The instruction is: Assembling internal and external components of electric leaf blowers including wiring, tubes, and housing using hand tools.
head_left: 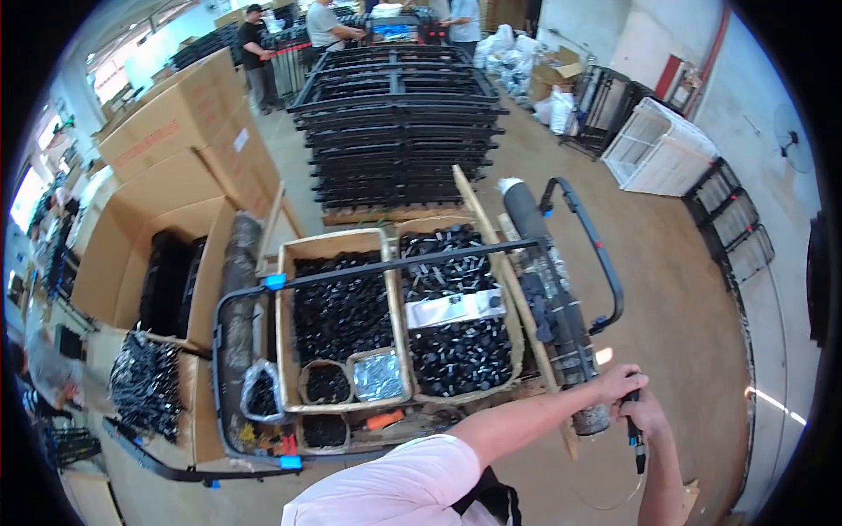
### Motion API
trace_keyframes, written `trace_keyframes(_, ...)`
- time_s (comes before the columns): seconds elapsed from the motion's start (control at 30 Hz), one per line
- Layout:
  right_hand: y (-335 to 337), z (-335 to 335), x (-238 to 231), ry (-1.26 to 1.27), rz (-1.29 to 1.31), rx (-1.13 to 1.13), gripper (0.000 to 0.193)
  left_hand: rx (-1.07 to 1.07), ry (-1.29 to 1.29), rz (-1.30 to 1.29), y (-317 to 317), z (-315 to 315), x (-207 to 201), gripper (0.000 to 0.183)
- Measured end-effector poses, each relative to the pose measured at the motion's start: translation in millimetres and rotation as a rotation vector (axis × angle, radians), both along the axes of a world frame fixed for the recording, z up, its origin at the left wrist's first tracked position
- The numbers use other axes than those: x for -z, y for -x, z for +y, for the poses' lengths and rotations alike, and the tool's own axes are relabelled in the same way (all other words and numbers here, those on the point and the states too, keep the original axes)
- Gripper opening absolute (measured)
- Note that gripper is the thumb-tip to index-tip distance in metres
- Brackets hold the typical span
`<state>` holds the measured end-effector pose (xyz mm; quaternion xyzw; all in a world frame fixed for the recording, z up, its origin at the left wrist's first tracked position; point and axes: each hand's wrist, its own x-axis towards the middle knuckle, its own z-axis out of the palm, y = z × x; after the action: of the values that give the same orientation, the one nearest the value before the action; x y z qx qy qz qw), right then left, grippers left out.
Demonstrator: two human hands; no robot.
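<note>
At the right, my two hands are close together beside the near end of a padded roller. My right hand (647, 410) is wrapped around a slim black hand tool (633, 428) with a thin hose at its lower end; it looks like an air screwdriver. Just above it, my left hand (619, 382) has its fingers closed near the tool's upper end, and what they pinch is hidden. A black tubular frame (386, 266) with blue clips lies across the work stand. Its curved right end (607, 254) rises just beyond my hands.
Two cardboard bins (338, 302) (460, 359) hold small black parts. A grey-wrapped roller (566, 324) borders them at right. A tall stack of black frames (399, 131) stands ahead. A large open carton (123, 272) is at left. People (256, 53) stand far back. A white rack (658, 147) leans right.
</note>
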<state>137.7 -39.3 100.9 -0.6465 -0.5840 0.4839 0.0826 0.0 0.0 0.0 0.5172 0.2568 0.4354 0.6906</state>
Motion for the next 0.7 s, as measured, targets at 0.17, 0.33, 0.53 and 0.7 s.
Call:
trace_keyframes(0.17,38.8,38.2,-36.9,-0.047,-0.042,0.057,0.015,-0.042,-0.001,-0.080,47.0,34.1,-52.9,0.033)
trace_keyframes(0.33,127.5,142.2,-53.1,-0.224,-0.300,-0.203,0.037,-0.246,0.078,-0.021,119.4,134.7,-38.4,0.027)
trace_keyframes(0.53,200.7,265.2,-62.4,-0.364,-0.353,-0.305,0.043,-0.382,-0.039,0.029,206.0,248.7,-59.1,0.028)
trace_keyframes(0.7,235.7,334.1,-43.1,-0.379,-0.353,-0.301,0.044,-0.468,-0.005,0.051,239.4,305.7,-59.2,0.027)
